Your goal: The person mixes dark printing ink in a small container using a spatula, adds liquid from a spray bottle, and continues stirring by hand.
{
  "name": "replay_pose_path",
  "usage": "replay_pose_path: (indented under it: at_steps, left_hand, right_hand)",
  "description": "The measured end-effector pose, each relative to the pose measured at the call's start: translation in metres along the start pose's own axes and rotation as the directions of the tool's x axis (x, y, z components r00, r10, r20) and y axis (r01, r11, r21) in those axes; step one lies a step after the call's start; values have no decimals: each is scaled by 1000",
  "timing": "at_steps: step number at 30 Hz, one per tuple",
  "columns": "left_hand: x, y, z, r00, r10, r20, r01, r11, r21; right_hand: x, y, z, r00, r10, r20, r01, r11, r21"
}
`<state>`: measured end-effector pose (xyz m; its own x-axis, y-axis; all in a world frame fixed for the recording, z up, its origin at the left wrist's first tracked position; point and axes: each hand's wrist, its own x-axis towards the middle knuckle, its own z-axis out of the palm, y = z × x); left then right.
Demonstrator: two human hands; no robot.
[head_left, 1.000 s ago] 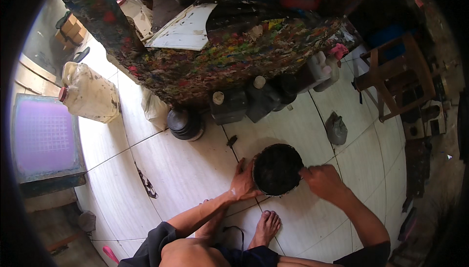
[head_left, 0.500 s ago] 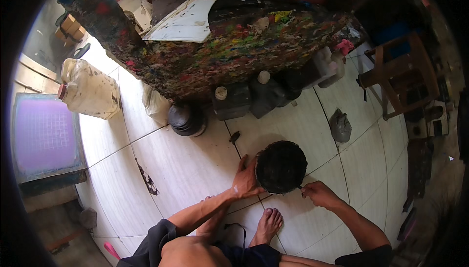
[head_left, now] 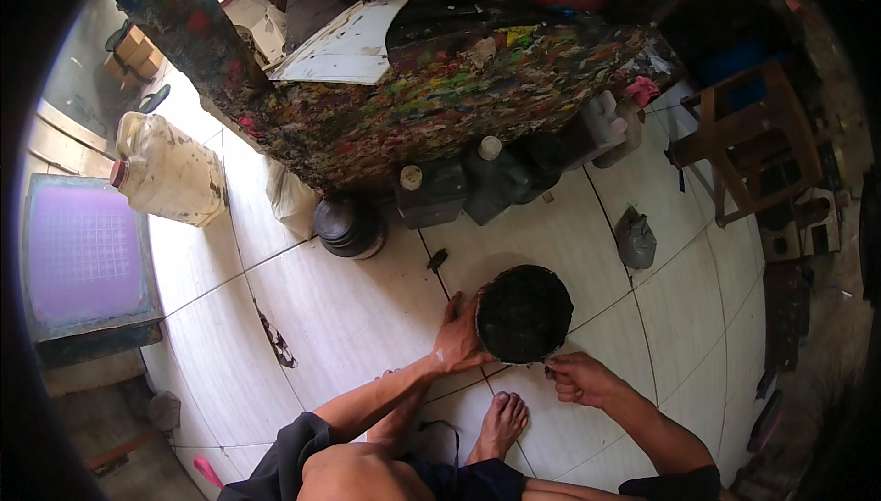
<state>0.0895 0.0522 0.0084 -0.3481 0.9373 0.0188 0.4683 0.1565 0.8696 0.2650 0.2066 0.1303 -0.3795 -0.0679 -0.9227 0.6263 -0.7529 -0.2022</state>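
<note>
Matt black round can [head_left: 524, 314] on glossy pale floor tiles [head_left: 349, 308]; paint-crusted rough table [head_left: 459, 97]

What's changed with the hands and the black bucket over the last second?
The right hand came off the rim of the black bucket and drew back toward the person, now closed at the bucket's near edge; what it pinches, if anything, is too small to tell. The left hand stayed gripping the bucket's left side, and the bucket stayed put.

left hand [head_left: 456, 340] grips side of black round tub [head_left: 524, 314] on tiled floor [head_left: 349, 317]; right hand [head_left: 578, 378] at its near rim.
</note>
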Motion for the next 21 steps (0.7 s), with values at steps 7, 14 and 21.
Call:
replay_pose_path:
  at_steps: [7, 14, 21]
  left_hand:
    - [0, 8, -6, 1000, -10, -8, 10, 1000, 1]
    - [3, 20, -16, 991, -55, 119, 43, 994, 103]
    - [-4, -9, 12, 973, 154, -175, -136, 985, 111]
  right_hand:
    - [-11, -17, -12, 993, -98, 70, 89, 988, 126]
    - [-5, -31, -7, 711, -701, 49, 121, 53, -991]
    - [-17, -42, 36, 651, -748, 133, -81, -242, -967]
